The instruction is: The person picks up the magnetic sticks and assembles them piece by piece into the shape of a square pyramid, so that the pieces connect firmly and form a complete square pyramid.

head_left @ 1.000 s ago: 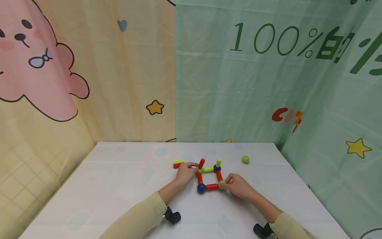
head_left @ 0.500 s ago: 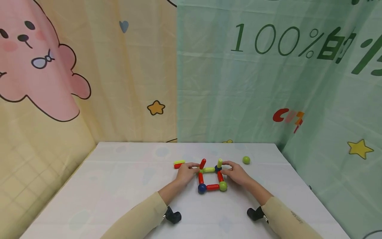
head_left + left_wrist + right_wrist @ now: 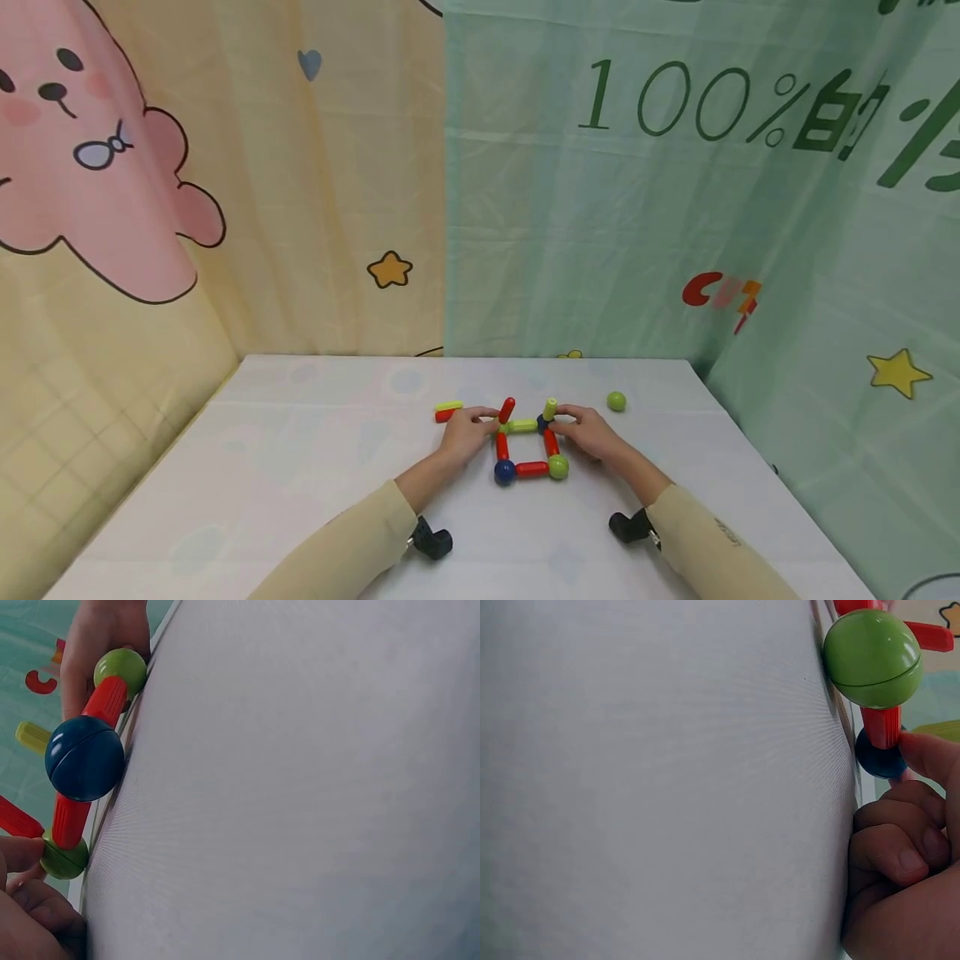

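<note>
A square frame of toy rods and balls lies on the white table. In the head view its front corners are a blue ball (image 3: 505,472) and a green ball (image 3: 558,467), joined by a red rod (image 3: 532,469). My left hand (image 3: 467,435) pinches the back-left green ball (image 3: 64,855), from which a red rod (image 3: 507,409) rises at a tilt. At the back-right corner my right hand (image 3: 592,432) pinches the dark blue ball (image 3: 881,756), which carries an upright yellow-green rod (image 3: 551,408). A yellow-green rod (image 3: 522,426) spans the two back corners.
Behind the left hand lie a loose yellow-green rod (image 3: 449,406) and a red rod (image 3: 446,416). A single green ball (image 3: 617,402) sits at the back right. Printed curtains (image 3: 570,250) hang behind the table (image 3: 315,467).
My right hand has let go of the front-right green ball and moved back to the blue ball at the back-right corner. The left hand stays at its green ball.
</note>
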`<state>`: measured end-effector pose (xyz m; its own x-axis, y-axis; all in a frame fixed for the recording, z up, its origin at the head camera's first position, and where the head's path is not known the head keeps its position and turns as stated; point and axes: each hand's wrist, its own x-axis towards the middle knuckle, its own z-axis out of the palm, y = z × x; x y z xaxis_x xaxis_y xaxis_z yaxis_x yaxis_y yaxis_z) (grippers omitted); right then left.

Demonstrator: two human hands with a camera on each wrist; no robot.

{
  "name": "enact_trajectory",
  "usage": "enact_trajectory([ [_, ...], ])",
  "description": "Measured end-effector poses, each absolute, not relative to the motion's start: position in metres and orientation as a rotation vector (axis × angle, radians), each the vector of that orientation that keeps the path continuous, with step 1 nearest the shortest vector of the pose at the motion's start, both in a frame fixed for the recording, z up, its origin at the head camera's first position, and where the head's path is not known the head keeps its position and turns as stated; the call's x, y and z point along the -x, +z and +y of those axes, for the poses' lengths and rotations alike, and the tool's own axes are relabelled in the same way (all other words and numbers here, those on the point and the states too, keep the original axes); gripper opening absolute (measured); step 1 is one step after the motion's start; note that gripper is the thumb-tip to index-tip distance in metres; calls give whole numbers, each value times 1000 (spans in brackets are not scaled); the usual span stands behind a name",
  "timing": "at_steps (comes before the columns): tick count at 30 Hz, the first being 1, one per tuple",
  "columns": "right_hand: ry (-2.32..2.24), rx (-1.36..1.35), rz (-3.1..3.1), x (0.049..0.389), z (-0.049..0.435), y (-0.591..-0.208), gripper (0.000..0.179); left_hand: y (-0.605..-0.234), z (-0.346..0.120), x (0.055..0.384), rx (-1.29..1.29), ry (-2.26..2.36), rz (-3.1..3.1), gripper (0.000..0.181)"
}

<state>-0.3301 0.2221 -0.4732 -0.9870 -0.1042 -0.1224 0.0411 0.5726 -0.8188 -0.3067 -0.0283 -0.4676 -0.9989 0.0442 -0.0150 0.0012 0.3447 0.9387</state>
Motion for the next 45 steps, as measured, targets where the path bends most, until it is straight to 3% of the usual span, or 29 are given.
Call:
enact_trajectory([
  [26, -1408, 25, 2645, 327, 221, -473, 45, -470, -85, 313, 47, 1833, 2704, 24],
  [45, -1394, 30, 2646, 327, 220, -473, 46, -473, -84, 322, 155, 1681, 2821, 27],
])
